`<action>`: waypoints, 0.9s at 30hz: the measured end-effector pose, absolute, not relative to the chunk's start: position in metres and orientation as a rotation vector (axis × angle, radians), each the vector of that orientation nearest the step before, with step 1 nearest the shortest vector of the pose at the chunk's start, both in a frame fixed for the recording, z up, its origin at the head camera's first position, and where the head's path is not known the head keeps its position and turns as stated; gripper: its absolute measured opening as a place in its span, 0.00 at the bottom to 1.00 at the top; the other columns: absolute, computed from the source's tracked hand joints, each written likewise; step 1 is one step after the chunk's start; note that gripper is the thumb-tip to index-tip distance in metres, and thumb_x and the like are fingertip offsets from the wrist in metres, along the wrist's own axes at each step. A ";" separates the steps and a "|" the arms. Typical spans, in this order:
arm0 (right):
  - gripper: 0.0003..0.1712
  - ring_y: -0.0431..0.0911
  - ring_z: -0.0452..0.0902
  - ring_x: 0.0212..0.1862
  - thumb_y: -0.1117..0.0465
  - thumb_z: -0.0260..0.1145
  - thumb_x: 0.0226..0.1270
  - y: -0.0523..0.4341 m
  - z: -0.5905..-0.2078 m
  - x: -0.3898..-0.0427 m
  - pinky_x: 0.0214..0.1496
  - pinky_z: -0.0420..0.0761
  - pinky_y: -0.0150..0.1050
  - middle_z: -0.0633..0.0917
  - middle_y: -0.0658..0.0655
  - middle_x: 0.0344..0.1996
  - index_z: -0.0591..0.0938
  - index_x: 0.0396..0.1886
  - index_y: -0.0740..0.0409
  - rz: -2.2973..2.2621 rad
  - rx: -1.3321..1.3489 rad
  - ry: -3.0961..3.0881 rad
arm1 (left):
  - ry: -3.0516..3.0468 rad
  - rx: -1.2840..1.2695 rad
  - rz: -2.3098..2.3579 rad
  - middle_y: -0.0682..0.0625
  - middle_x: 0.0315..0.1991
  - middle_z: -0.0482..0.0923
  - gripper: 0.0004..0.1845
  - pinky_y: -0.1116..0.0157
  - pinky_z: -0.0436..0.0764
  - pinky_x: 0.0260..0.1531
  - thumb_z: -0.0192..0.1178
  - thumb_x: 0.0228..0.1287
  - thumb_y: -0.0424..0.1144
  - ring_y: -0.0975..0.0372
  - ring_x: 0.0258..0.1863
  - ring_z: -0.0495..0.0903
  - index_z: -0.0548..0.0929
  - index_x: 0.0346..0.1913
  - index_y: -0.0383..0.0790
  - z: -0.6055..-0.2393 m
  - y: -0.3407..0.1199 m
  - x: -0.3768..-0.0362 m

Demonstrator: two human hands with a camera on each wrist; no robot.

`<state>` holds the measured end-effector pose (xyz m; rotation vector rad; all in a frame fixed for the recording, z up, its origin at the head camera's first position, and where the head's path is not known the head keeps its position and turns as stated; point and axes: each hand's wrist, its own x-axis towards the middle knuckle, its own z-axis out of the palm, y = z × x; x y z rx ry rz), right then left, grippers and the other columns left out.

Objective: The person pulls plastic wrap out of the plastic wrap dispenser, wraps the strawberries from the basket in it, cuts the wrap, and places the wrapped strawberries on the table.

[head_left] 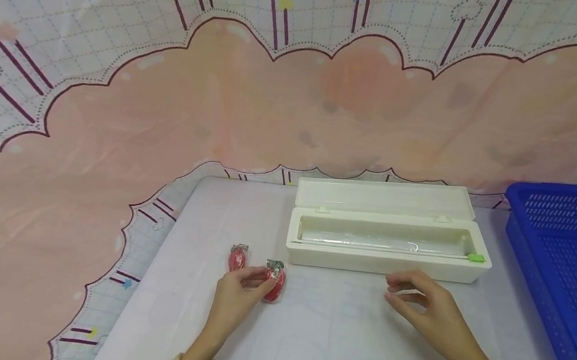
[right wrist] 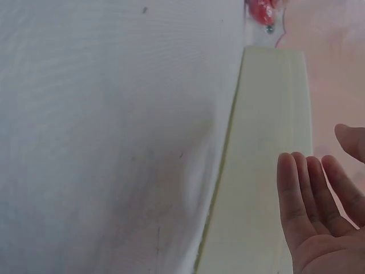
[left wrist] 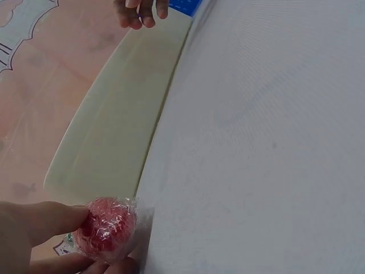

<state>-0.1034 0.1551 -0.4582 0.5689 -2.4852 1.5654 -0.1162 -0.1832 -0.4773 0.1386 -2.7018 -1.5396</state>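
A: Head view: one wrapped strawberry [head_left: 275,281] on the table [head_left: 329,350] was pinched by the left hand [head_left: 236,297]; another [head_left: 237,257] was left beside it.

B: Wrist views: wrap was seen round it; right hand [right wrist: 319,217] fingers [right wrist: 296,200] were held relaxed, empty, near the open film dispenser [head_left: 385,246].

A pale white table surface [head_left: 329,350] fills the foreground, faintly scuffed in the wrist views. Behind and to the left hangs a soft cloth backdrop [head_left: 173,118], pink cloud shapes with dark scalloped outlines over a white grid printed with stars, hearts and slanting purple stripes (its folds spill onto the table's left edge). Lighting is even and diffuse.
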 end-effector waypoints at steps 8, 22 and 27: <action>0.15 0.35 0.81 0.46 0.71 0.71 0.60 0.159 -0.466 -0.104 0.45 0.84 0.30 0.84 0.60 0.43 0.82 0.48 0.65 1.561 0.557 -2.509 | -2.712 0.120 -1.437 0.46 0.41 0.88 0.15 0.69 0.85 0.34 0.70 0.60 0.40 0.59 0.38 0.87 0.87 0.47 0.35 -0.481 -0.183 -0.117; 0.16 0.35 0.82 0.44 0.72 0.71 0.61 0.166 -0.471 -0.099 0.45 0.84 0.30 0.84 0.61 0.43 0.81 0.48 0.67 1.535 0.549 -2.538 | -2.724 0.101 -1.347 0.46 0.42 0.88 0.18 0.70 0.83 0.33 0.69 0.62 0.39 0.58 0.40 0.87 0.84 0.52 0.32 -0.474 -0.186 -0.113; 0.16 0.34 0.81 0.45 0.73 0.71 0.60 0.167 -0.470 -0.098 0.44 0.84 0.30 0.84 0.60 0.43 0.81 0.49 0.65 1.475 0.560 -2.528 | -2.654 0.064 -1.344 0.45 0.42 0.87 0.16 0.69 0.85 0.36 0.69 0.62 0.35 0.56 0.40 0.87 0.84 0.51 0.34 -0.468 -0.188 -0.111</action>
